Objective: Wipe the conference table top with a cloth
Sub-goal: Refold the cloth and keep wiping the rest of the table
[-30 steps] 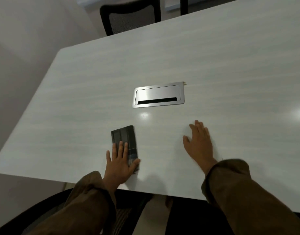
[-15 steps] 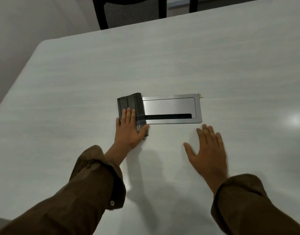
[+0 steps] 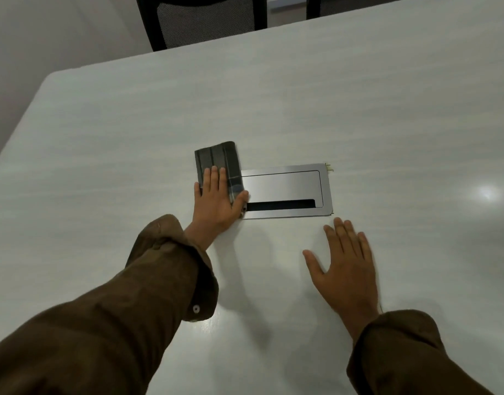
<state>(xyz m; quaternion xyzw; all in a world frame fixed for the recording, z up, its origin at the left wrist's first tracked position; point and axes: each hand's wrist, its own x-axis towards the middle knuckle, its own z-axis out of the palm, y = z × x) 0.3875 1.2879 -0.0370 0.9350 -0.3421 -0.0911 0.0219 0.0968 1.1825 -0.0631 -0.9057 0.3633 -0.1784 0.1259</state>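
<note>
Wide pale counter (image 3: pixel 359 109), black chair (image 3: pixel 202 21) at the far edge. Mid-counter, a steel cable hatch (image 3: pixel 285 186) with a dark open slot. Right grip (image 3: pixel 345 269) spread flat on bare counter, fingers apart, holding nothing. Left grip (image 3: pixel 216 203) flat too, fingers straight, pressing the folded dark cloth (image 3: pixel 216 159) against the hatch's left end. Likely risk: snagging a cloth corner on the rim or slot if pushed rightward.

Dim even light, ceiling glare spot on table top (image 3: pixel 487 192), soft arm shadows, wide-angle bowing
</note>
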